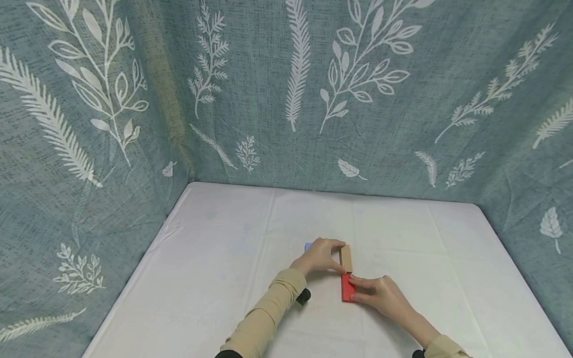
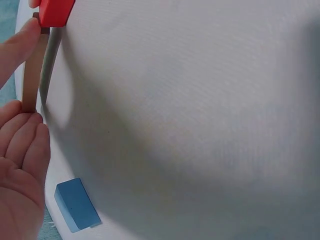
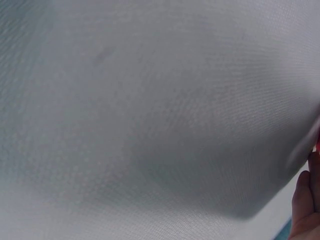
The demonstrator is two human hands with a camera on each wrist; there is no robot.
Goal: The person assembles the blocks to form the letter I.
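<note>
Two hands at work on small blocks, described from near to far. In the foreground lie the forearms in tan sleeves, with a black device beside the left wrist. The right hand, the nearer of the two, holds a red block with thumb and index finger, its grip opened only to the span of the block; the block's visible faces are plain red. In the right-wrist view this hand is largely cut off at the frame's edge.

Just beyond, the left hand spans a light wooden block lengthwise, thumb at the near end and fingertips at the far end, the grip spread to the block's length. The wooden block stands end to end with the red block, the two appearing to meet near the left thumb; whether the wooden block bears fully on the table cannot be told. A blue block lies on the table beyond the left hand, well apart from the joined pair and partly hidden in the head view.

The white-covered table shows faint fold lines. Behind it hangs a grey-green curtain, its markings being white printed leaves, sprigs and fern fronds.
</note>
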